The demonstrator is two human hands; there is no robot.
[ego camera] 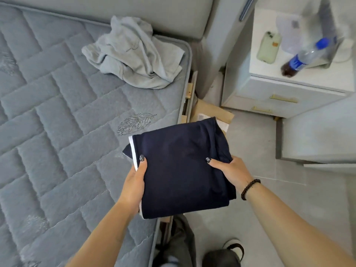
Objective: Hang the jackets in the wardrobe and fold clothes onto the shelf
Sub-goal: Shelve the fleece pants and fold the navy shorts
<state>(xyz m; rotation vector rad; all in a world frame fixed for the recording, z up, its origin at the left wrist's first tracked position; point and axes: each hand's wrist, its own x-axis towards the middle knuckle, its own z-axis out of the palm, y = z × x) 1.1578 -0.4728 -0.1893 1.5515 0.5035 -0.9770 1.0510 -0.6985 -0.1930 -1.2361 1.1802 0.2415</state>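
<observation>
Your view is filled on the left by the quilted grey mattress (57,116), with the pale floor (260,151) to its right. A white nightstand (285,89) stands at the upper right, well apart from your hands. Near the head of the mattress lies a crumpled light grey garment (134,54), untouched.

You hold a folded navy garment (181,170) with a white edge in front of you, raised over the mattress's right edge and the floor beside it. Your left hand (134,182) grips its left side: the thumb lies on top and the fingers are curled underneath, out of sight. Your right hand (231,170) grips the right side the same way, thumb pressed on top of the cloth, fingers wrapped round the bunched edge. A dark bead bracelet (249,187) sits on your right wrist.

On the nightstand lie a pale green phone (268,48) and, just beside it, a tilted bottle (304,57) with a blue cap and label.
</observation>
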